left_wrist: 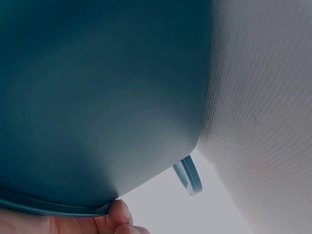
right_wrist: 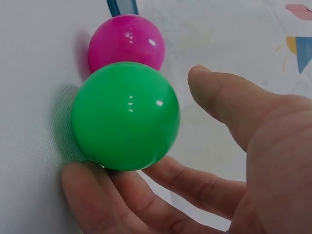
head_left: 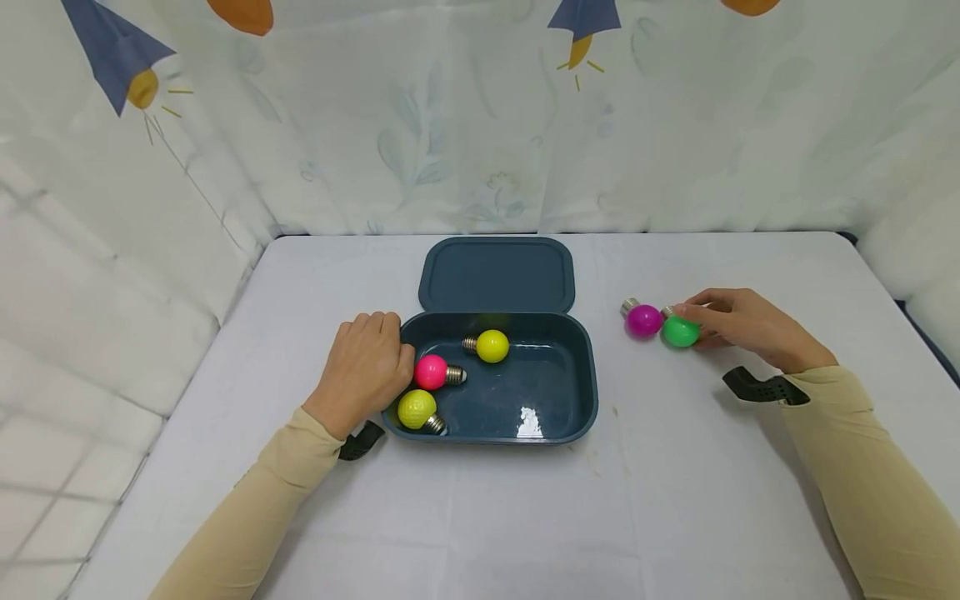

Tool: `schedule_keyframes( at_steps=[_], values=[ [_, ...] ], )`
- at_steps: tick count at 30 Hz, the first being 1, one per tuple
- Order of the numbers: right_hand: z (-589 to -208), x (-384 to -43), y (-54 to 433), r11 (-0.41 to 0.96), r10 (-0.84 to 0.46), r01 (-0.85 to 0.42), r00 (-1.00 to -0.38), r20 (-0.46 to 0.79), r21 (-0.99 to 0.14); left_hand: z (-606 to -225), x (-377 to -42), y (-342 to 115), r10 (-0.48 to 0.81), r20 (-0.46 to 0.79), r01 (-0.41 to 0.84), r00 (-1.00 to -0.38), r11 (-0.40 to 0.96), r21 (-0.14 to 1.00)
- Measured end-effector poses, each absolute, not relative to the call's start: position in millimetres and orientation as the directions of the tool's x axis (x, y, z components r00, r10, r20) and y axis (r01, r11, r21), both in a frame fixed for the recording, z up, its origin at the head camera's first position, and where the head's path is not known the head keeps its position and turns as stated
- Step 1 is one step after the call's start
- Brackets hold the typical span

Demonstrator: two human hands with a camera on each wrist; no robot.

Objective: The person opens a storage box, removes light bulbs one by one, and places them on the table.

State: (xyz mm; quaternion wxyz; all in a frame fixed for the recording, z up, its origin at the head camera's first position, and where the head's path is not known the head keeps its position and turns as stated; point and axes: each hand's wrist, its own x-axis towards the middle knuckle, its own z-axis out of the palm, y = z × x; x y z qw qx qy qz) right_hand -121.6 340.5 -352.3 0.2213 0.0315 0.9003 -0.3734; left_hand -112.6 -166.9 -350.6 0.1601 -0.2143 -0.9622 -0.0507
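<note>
My left hand [head_left: 367, 358] grips the left rim of a dark blue rectangular box [head_left: 517, 439]; the left wrist view shows its fingertips [left_wrist: 119, 213] at the rim. In the box lie a pink light bulb [head_left: 431, 372], a yellow bulb [head_left: 492, 346] and a textured yellow bulb [head_left: 416, 408]. Over to the right, my right hand [head_left: 742, 325] is around a green bulb [right_wrist: 126, 117] on the table. Its fingers lie against the bulb's side, while the thumb [right_wrist: 219, 92] stands apart from it. A magenta bulb [head_left: 644, 322] lies beside the green one.
Behind the box, a matching blue lid [head_left: 497, 275] lies flat on the table [head_left: 480, 525], which has a white cloth. A patterned curtain [head_left: 480, 117] hangs along the table's far side.
</note>
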Motion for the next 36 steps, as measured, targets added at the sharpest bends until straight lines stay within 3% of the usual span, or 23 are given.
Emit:
schedule_keyframes(
  at_steps=[19, 36],
  values=[
    [-352.5, -129.3, 341.8, 0.725, -0.110, 0.208, -0.906, -0.408, -0.657, -351.7, -109.7, -170.3, 0.400, 0.361, 0.431, -0.843, 0.902, 0.006],
    [-334.5, -121.4, 364.2, 0.738, -0.013, 0.247, -0.925, -0.380, -0.628, -352.2, -117.0, -150.2, 0.379, 0.275, 0.407, -0.884, 0.912, 0.051]
  ],
)
